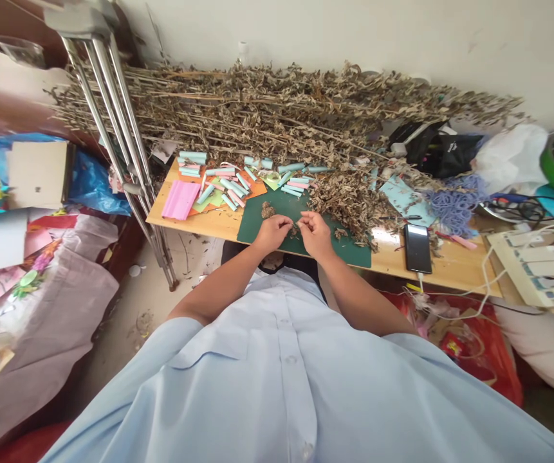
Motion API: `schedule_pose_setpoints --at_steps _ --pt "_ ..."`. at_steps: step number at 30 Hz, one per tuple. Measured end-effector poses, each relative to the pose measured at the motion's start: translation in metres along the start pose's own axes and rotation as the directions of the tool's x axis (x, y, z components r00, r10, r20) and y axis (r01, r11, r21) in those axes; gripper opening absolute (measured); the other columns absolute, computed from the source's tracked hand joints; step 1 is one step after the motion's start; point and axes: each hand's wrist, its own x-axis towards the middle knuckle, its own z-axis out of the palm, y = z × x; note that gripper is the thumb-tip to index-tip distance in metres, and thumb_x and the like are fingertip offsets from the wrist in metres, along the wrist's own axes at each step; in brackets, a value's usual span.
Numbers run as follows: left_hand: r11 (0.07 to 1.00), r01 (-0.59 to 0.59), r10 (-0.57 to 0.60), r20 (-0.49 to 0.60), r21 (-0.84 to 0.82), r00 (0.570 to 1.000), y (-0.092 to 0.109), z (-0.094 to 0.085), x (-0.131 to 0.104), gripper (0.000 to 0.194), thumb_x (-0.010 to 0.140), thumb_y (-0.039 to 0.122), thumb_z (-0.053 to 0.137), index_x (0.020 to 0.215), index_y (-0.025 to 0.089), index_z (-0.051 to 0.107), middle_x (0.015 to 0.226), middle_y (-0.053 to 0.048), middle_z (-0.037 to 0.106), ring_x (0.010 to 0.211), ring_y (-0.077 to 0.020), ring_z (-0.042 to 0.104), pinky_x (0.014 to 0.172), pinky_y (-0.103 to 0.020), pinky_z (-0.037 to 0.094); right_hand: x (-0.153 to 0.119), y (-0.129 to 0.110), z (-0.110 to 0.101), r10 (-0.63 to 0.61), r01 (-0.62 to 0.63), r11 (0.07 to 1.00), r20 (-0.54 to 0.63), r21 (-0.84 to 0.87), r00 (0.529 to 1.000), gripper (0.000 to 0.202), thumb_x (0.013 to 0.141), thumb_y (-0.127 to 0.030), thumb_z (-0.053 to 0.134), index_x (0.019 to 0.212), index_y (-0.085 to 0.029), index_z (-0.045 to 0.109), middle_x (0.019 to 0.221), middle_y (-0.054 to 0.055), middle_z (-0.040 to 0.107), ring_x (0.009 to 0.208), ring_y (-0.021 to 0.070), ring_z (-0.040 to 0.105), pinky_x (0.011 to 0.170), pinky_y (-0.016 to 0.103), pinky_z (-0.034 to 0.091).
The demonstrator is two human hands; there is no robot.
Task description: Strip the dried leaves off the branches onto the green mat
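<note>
Both of my hands are over a dark green mat (257,229) near the table's front edge. My left hand (275,233) is closed in a pinch, and so is my right hand (315,234), a short way apart from it. Dry leaf bits show between the fingertips, but I cannot make out exactly what each pinch holds. A small clump of crumbled leaf (267,209) lies just beyond my left hand. To the right of my right hand spreads a heap of dried leaves (349,199), partly on the mat.
Long dried leafy stems (257,109) lie along the wall. Blue and pink paper rolls (233,190) and pink paper sheets (181,199) are at left. A plugged-in phone (418,248), a power strip (527,270) and purple yarn (459,204) are at right. Metal crutches (122,128) lean at the left.
</note>
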Motion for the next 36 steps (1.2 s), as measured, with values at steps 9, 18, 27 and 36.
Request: schedule_pose_setpoints --at_steps 9,18,27,36 --pt "0.997 0.068 -0.067 0.02 -0.041 0.998 0.002 0.0 0.001 0.015 0.084 0.021 0.062 0.088 0.013 0.075 0.077 -0.003 0.067 0.067 -0.0123 0.057 0.066 -0.024 0.045 -0.003 -0.006 0.003 -0.238 0.238 0.942 0.03 -0.236 0.971 0.027 0.095 -0.03 0.056 0.12 -0.021 0.061 0.099 0.007 0.073 0.088 0.0204 0.07 0.087 0.038 0.057" --pt "0.983 0.146 -0.137 0.088 -0.107 0.987 0.006 -0.005 0.002 0.02 0.085 0.026 0.061 0.092 0.013 0.075 0.063 0.0 0.061 0.059 -0.012 0.054 0.059 -0.024 0.041 -0.005 -0.01 0.0 -0.377 0.394 0.817 0.127 -0.421 0.917 0.028 0.099 -0.027 0.047 0.122 -0.021 0.062 0.104 0.011 0.074 0.099 0.0253 0.07 0.094 0.044 0.057" --pt "0.988 0.133 -0.123 0.112 -0.083 0.986 0.009 -0.007 0.001 0.025 0.088 0.033 0.057 0.084 0.013 0.071 0.06 0.0 0.059 0.057 -0.0113 0.051 0.058 -0.024 0.04 -0.001 -0.014 -0.003 -0.359 0.409 0.789 0.196 -0.459 0.913 0.03 0.098 -0.024 0.045 0.122 -0.02 0.062 0.108 0.012 0.074 0.101 0.0268 0.07 0.095 0.045 0.056" --pt "0.978 0.15 -0.135 0.107 -0.144 0.985 0.009 -0.008 0.0 0.024 0.088 0.034 0.058 0.083 0.014 0.069 0.059 0.001 0.058 0.055 -0.0107 0.05 0.056 -0.023 0.038 0.0 -0.006 0.005 -0.171 0.156 0.966 -0.056 -0.208 0.984 0.03 0.091 -0.027 0.057 0.121 -0.021 0.058 0.096 0.006 0.074 0.083 0.0198 0.071 0.085 0.038 0.058"
